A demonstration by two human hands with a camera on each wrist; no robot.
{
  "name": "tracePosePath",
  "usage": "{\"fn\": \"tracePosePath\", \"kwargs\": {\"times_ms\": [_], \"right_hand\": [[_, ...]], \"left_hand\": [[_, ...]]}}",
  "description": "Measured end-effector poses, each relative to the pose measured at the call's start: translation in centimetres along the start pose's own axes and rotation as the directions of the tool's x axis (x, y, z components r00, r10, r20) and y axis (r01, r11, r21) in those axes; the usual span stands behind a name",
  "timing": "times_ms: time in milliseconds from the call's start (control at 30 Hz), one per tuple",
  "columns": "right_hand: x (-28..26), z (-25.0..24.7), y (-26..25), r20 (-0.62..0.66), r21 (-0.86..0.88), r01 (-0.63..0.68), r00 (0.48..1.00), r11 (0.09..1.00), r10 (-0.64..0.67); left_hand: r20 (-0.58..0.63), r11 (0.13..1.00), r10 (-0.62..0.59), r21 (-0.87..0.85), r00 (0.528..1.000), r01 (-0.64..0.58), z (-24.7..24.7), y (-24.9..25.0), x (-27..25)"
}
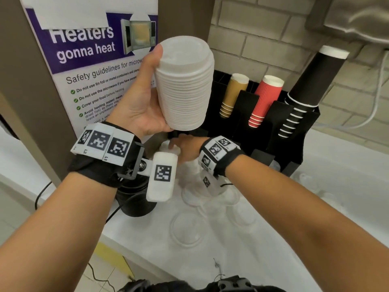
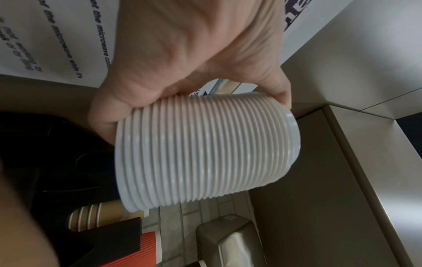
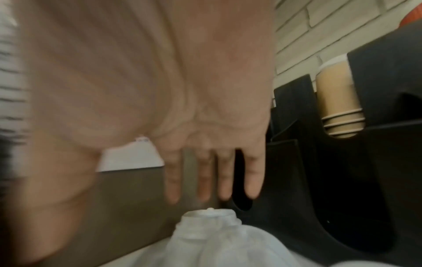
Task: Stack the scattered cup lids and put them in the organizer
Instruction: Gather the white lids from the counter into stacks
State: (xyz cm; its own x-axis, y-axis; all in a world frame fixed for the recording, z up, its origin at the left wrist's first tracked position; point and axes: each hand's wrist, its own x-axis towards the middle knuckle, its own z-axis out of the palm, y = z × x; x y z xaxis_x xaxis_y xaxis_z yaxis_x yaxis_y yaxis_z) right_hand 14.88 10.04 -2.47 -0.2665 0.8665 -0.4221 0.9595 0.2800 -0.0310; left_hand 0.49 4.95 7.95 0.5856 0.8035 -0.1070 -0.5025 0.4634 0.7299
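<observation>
We see the left hand raised above the white bench, its fingers and thumb curled round a tall stack of white plastic cup lids, held just beside and above the black plastic cup organizer with its tan, red and black paper cups. The right hand reaches low in front of the organizer, its fingers straight, slightly apart and holding nothing, just above a clear domed plastic lid. More clear round plastic lids lie scattered flat on the bench near both wrists.
</observation>
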Motion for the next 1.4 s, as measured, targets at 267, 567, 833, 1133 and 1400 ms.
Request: {"fn": "tracePosePath", "kwargs": {"times_ms": [267,567,833,1133,1400], "right_hand": [[6.5,2.3,-1.6,-0.091,-0.036,0.004,0.996,0.999,-0.008],[2.1,-0.5,0.0,0.098,-0.037,-0.019,0.995,0.999,0.023],[-8.1,-1.8,3.2,-0.336,0.929,0.352,0.932,0.117,-0.139],[-10.2,1.0,2.2,-0.499,0.754,0.479,0.863,-0.450,0.081],[-10.3,3.5,0.3,-0.321,0.818,0.407,0.909,-0.407,0.265]], "left_hand": [[-0.061,0.998,0.025,0.064,0.998,-0.021,-0.7,-0.3,0.0],[-0.062,0.995,0.021,0.095,0.998,-0.015,-1.4,-0.8,0.1],[-0.035,0.999,-0.019,0.034,0.999,0.020,-0.8,-1.1,0.9],[-0.206,0.920,0.131,0.390,0.970,-0.041,2.1,-3.4,0.7],[0.249,-0.228,0.606,0.964,0.755,-0.135,2.7,-2.1,0.2]]}}
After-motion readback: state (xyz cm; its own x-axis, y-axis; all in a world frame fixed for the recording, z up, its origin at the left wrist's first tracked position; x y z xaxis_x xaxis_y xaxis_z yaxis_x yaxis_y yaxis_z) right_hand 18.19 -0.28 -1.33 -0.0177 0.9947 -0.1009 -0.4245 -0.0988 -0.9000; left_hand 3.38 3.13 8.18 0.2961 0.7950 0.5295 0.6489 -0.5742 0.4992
